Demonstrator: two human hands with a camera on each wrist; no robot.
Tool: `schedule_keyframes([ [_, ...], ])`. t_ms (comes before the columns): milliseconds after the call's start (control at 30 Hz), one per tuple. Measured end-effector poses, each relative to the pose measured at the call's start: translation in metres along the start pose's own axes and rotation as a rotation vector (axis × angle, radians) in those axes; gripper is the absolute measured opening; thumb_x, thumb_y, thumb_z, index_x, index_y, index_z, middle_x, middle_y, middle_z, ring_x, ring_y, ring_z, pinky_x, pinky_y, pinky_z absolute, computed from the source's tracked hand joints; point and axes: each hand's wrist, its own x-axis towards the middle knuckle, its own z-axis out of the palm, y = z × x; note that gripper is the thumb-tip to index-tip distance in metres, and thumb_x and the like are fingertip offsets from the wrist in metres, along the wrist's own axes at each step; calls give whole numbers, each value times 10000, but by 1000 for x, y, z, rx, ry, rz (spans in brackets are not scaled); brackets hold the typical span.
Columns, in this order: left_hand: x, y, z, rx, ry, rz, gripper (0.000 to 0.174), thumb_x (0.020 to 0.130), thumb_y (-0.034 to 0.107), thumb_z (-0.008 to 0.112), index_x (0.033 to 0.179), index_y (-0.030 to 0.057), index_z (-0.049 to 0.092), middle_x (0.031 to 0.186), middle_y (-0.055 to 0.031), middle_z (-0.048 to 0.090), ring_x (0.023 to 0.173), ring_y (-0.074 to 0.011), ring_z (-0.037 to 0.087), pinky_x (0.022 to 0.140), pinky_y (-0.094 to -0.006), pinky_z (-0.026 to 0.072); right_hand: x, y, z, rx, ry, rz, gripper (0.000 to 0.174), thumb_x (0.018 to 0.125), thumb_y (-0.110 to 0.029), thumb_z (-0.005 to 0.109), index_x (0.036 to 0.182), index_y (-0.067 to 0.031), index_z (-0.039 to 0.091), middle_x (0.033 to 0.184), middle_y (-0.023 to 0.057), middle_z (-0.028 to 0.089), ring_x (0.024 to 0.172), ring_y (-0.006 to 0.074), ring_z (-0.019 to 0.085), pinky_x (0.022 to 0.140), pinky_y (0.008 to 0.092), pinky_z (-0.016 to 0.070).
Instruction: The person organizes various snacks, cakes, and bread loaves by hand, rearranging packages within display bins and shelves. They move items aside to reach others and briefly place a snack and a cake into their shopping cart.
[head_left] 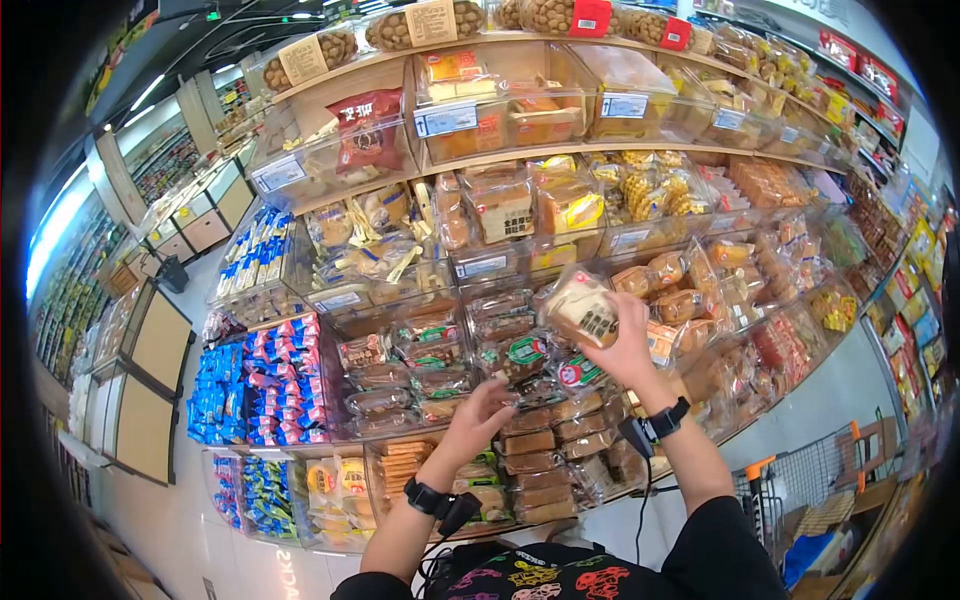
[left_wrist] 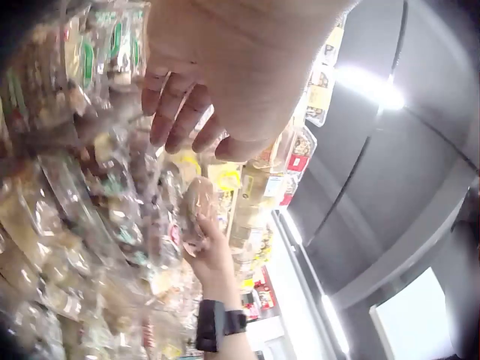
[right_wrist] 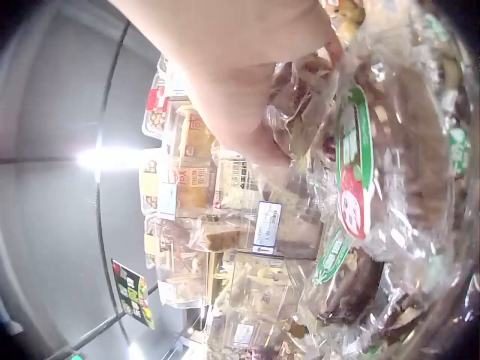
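Note:
I stand before a curved shop shelf [head_left: 520, 40] packed with wrapped breads and pastries. My right hand [head_left: 612, 322] is raised and grips a clear-wrapped pale bread pack [head_left: 578, 308] with dark print, in front of the middle bins. The left wrist view shows the same pack [left_wrist: 198, 211] held in that hand. My left hand [head_left: 492, 400] hangs lower, fingers [left_wrist: 178, 112] loosely extended and holding nothing, just short of brown pastry packs with green and red labels [head_left: 520, 352]. In the right wrist view, the right hand [right_wrist: 247, 82] pinches crinkled clear wrap beside the labelled packs [right_wrist: 352, 195].
Clear bins with white price tags [head_left: 445, 118] line every shelf level. Blue and red snack packs [head_left: 255, 385] fill the left section. A wire shopping cart [head_left: 800, 490] with orange handles stands at my right. An aisle with low display units [head_left: 150, 370] runs off to the left.

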Motion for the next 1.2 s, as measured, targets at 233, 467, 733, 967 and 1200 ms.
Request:
schedule_keyframes([
  [233,34,50,72,-395,198,16,461,852,-45,590,1278,-14,416,1198,-97,567,1060,-161,576,932,-307,471,1,-26,-64,95,-298,-602,1001,540,-162,855,1379,-163,308,1407,219,271,1299,431,275,1071,511,269],
  [467,31,109,88,-85,51,282,541,782,-57,675,1265,-16,434,1206,-78,558,1100,-150,543,963,-303,443,56,-45,-145,784,-694,82,912,658,-186,849,1367,-95,282,1241,161,476,1114,222,504,920,371,448],
  [733,138,197,17,478,364,496,356,776,134,696,1087,15,571,932,-105,662,827,-184,630,707,-315,493,192,-63,-101,250,-172,-413,489,639,-176,819,1066,-60,611,1050,130,650,981,271,623,871,339,477],
  [967,178,133,-26,1100,698,689,385,768,114,651,1121,-3,549,1026,-186,595,921,-368,556,872,-417,442,200,-2,45,286,-135,-334,399,650,-68,750,1020,-34,605,966,173,641,929,357,607,806,398,486],
  [1200,177,127,-52,1052,772,394,612,755,220,703,1254,11,415,1122,-275,521,1023,-433,526,867,-466,447,216,-2,58,268,-177,-323,382,678,-68,733,1026,-47,575,1002,166,610,944,365,585,793,418,480],
])
